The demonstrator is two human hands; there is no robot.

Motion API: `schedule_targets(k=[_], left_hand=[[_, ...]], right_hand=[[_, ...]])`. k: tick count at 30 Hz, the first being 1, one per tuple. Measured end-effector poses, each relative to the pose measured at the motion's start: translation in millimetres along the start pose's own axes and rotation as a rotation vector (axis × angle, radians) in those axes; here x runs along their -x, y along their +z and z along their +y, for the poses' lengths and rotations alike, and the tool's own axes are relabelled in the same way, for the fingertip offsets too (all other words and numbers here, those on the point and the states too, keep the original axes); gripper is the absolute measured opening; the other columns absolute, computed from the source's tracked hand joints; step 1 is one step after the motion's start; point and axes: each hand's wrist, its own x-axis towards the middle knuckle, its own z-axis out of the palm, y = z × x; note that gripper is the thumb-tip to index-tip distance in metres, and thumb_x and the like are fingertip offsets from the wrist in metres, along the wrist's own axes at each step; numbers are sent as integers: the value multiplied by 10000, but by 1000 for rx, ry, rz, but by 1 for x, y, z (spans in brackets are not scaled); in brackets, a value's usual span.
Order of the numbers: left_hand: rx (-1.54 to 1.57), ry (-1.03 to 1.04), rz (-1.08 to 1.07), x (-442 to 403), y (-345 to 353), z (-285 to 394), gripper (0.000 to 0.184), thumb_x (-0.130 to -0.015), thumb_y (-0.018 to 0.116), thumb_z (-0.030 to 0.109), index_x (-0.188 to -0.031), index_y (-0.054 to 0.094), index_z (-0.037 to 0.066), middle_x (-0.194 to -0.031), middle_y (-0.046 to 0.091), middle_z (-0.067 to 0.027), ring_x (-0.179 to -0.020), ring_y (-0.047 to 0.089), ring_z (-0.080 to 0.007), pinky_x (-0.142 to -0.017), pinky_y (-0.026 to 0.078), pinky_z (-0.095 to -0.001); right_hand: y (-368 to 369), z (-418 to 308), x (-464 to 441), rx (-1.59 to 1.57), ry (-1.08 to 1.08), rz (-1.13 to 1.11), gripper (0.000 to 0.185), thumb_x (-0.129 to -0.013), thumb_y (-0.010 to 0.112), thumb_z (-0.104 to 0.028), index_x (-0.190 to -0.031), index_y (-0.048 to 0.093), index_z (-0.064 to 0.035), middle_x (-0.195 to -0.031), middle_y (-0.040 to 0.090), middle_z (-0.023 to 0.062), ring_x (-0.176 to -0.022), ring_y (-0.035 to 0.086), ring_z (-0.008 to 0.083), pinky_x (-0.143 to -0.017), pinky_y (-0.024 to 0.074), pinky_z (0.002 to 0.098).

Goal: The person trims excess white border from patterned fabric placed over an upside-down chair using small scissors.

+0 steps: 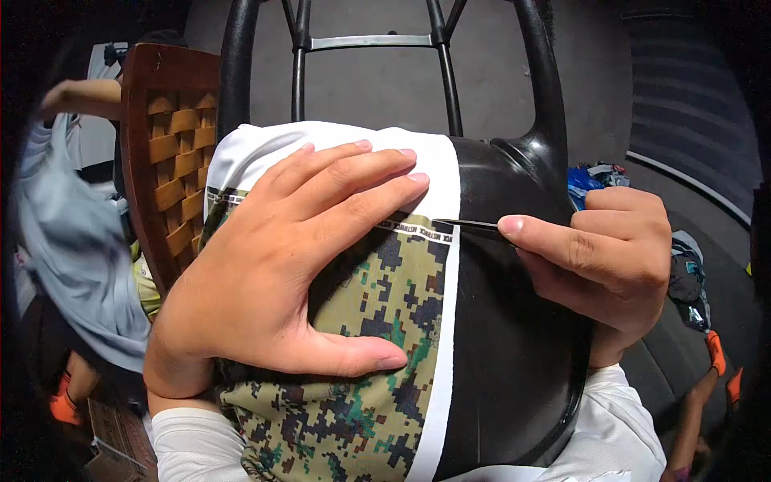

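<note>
Camouflage fabric point(377, 321) with a white border point(426, 161) and a narrow lettered band point(414, 230) lies over a black chair seat point(514, 345). My left hand point(297, 257) rests flat on the fabric, fingers spread, pressing on it and holding nothing. On the right, my right hand point(602, 265) pinches a thin, dark, pointed tool point(470, 224). The tool's tip meets the right end of the lettered band. Part of the tool is hidden inside the fingers, so its kind is unclear.
Behind the seat rises a black chair frame point(369, 42). At left stands a wooden chair with a woven back point(173, 161), beside a person in a light blue garment point(80, 241). Bags point(594, 178) and clothing lie at right, near another person's orange-clad foot point(715, 353).
</note>
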Motion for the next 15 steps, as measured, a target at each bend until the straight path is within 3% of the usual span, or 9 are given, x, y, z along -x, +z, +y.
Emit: schedule_targets(k=[15], left_hand=[[-5,-18,-5,1,2,0,1105,-644,879,607,-1535,584,23,-1605,543,-163,-1453,496,-371,-1249,327,-521]], right_hand=[[6,-1,-3,28,-17,47,355,-735,855,-57,-1089,865,-70,-544,477,-59,-482,268,84,-468,225,251]])
